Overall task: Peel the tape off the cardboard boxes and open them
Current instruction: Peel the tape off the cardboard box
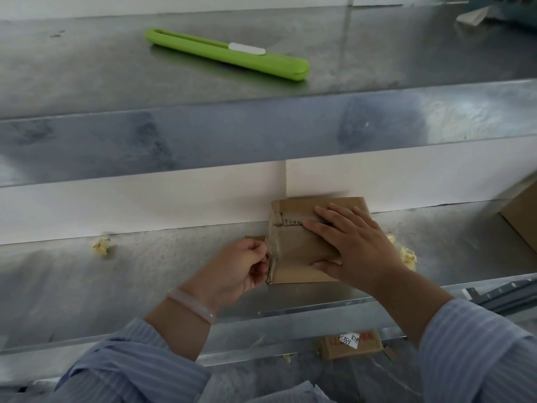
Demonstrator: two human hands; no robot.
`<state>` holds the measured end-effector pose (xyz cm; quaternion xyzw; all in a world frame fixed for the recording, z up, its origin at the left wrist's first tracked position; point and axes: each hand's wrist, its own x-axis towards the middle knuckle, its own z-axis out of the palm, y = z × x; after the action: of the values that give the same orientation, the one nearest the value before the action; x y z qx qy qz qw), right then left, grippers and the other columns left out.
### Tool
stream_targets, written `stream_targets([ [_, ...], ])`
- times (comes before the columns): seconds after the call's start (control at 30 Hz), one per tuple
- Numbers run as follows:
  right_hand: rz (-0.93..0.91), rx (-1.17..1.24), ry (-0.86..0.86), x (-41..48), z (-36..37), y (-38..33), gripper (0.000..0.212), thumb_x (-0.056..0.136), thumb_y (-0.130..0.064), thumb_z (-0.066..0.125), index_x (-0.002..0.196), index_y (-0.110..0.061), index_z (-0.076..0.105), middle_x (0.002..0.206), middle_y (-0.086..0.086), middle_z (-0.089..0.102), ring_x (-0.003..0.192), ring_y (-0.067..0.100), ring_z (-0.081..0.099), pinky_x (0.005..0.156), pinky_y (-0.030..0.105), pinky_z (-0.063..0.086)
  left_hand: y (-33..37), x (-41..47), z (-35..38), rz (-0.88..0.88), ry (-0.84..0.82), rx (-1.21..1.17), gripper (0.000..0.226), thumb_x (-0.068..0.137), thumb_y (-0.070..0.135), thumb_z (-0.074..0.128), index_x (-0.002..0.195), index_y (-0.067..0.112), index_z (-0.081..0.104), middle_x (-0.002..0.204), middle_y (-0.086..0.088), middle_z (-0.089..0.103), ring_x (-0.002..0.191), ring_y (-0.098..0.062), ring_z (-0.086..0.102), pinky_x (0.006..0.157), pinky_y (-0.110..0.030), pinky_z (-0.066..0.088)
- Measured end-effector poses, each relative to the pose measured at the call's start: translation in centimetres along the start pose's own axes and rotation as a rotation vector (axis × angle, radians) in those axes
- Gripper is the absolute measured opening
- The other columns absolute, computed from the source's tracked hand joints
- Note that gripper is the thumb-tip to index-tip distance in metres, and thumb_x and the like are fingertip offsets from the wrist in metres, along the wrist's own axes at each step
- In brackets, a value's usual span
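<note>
A small brown cardboard box (293,248) lies flat on the lower metal shelf (145,274), against the white back wall. Clear tape (274,251) runs down its left edge and looks partly lifted and wrinkled. My left hand (241,266) pinches that tape at the box's left edge with thumb and fingertips. My right hand (354,245) lies flat on top of the box, fingers straight and spread, pressing it down. It hides the right half of the box.
A green box cutter (229,55) lies on the upper metal shelf (377,68). Crumpled yellowish tape scraps (102,246) (405,255) sit on the lower shelf. Another cardboard box (523,216) is at the right edge, and a labelled box (350,343) lies below the shelf.
</note>
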<state>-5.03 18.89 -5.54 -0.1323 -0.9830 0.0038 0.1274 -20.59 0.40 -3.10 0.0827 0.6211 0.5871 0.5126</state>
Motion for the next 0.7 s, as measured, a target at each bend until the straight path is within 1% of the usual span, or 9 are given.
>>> stream_targets([
  [0.13,-0.001,0.002,0.001,0.0,0.0,0.0,0.074,0.075,-0.07,0.049,0.142,-0.037,0.044,0.15,-0.004,0.044,0.139,0.023,0.039,0.115,0.049,0.031,-1.0,0.1,0.5,0.171,0.119,0.175,0.022,0.1,0.003,0.041,0.082,0.008,0.051,0.079,-0.007,0.055,0.071,-0.014,0.053,0.068,-0.024,0.051],
  [0.2,0.007,0.0,0.001,0.0,0.0,0.0,0.074,0.076,-0.07,0.048,0.142,-0.037,0.043,0.15,-0.003,0.044,0.139,0.023,0.04,0.114,0.05,0.031,-1.4,-0.1,0.6,0.276,0.186,0.207,0.017,0.1,0.003,0.039,0.087,0.007,0.05,0.083,-0.006,0.06,0.074,-0.014,0.058,0.068,-0.02,0.053],
  [0.27,0.02,-0.004,0.0,0.1,0.0,-0.1,0.074,0.077,-0.071,0.046,0.142,-0.037,0.042,0.15,-0.003,0.044,0.139,0.023,0.04,0.114,0.05,0.031,-1.4,-0.3,-0.1,0.329,0.215,0.183,0.014,0.101,0.003,0.038,0.092,0.007,0.049,0.086,-0.006,0.065,0.076,-0.013,0.063,0.067,-0.02,0.054],
  [0.37,0.022,-0.012,-0.01,0.3,0.0,-0.2,0.074,0.077,-0.071,0.046,0.143,-0.036,0.042,0.15,-0.002,0.043,0.14,0.024,0.039,0.115,0.05,0.031,-1.0,-0.6,-1.2,0.268,0.17,0.143,0.008,0.097,0.001,0.048,0.1,0.008,0.05,0.094,-0.01,0.067,0.082,-0.013,0.066,0.072,-0.026,0.055],
  [0.47,0.021,-0.019,-0.015,0.3,0.0,-0.2,0.075,0.078,-0.071,0.046,0.144,-0.036,0.04,0.151,-0.002,0.042,0.14,0.024,0.038,0.114,0.051,0.031,-1.2,-0.6,-1.0,0.16,0.079,0.126,0.023,0.091,0.0,0.058,0.111,0.009,0.055,0.099,-0.009,0.066,0.089,-0.017,0.064,0.078,-0.028,0.055],
  [0.53,0.02,-0.023,-0.011,0.3,0.1,-0.2,0.075,0.078,-0.071,0.048,0.144,-0.036,0.041,0.15,-0.001,0.043,0.14,0.025,0.039,0.114,0.051,0.031,-1.7,-0.3,-0.3,0.185,0.125,0.18,0.023,0.088,0.0,0.063,0.109,0.007,0.062,0.095,-0.008,0.068,0.086,-0.015,0.065,0.077,-0.025,0.056],
  [0.6,0.022,-0.022,-0.007,0.3,0.2,-0.3,0.075,0.077,-0.071,0.048,0.144,-0.036,0.041,0.15,-0.002,0.043,0.14,0.024,0.039,0.114,0.05,0.031,-2.0,0.0,0.1,0.24,0.232,0.201,0.02,0.084,0.002,0.069,0.103,0.005,0.068,0.083,-0.004,0.069,0.076,-0.012,0.065,0.076,-0.023,0.056],
  [0.67,0.024,-0.016,-0.003,0.3,0.3,-0.3,0.076,0.077,-0.071,0.049,0.144,-0.036,0.041,0.15,-0.002,0.044,0.14,0.024,0.039,0.114,0.05,0.032,-2.3,-0.1,0.1,0.277,0.279,0.222,0.011,0.082,0.004,0.071,0.089,0.013,0.071,0.075,-0.001,0.068,0.071,-0.01,0.064,0.071,-0.018,0.056],
  [0.7,0.024,-0.016,-0.003,0.3,0.3,-0.2,0.076,0.077,-0.071,0.049,0.144,-0.036,0.041,0.15,-0.002,0.044,0.14,0.024,0.039,0.114,0.051,0.032,-2.4,-0.1,0.2,0.287,0.287,0.225,0.011,0.083,0.005,0.071,0.083,0.016,0.07,0.076,-0.003,0.069,0.072,-0.012,0.064,0.068,-0.016,0.055],
])
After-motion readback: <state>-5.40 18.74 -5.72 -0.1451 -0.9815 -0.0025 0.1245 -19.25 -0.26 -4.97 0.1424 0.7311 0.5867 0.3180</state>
